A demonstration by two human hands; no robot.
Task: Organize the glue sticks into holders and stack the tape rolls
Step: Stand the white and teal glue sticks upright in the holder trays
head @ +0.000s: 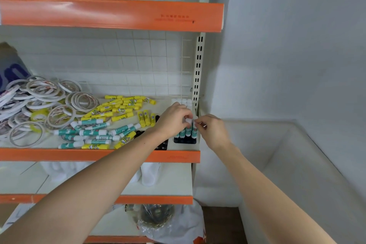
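Note:
A black holder (185, 140) stands at the right end of the middle shelf with several teal glue sticks (188, 131) upright in it. My left hand (174, 119) pinches the white cap of one upright stick. My right hand (211, 128) pinches the cap of the neighbouring stick at the holder's right side. Loose teal glue sticks (95, 132) and yellow glue sticks (122, 105) lie in a heap in the shelf's middle. Three yellow sticks (146, 118) stand in a second black holder (161, 145), mostly hidden by my left forearm. Tape rolls (39, 101) lie scattered at the left.
The shelf has an orange front edge (99, 154) and a white wire grid back (138, 61). White caps (183, 101) show behind my hands. An upper shelf (111, 14) overhangs. Lower shelves hold white items and a plastic bag (168, 222). A white bin (277, 154) stands to the right.

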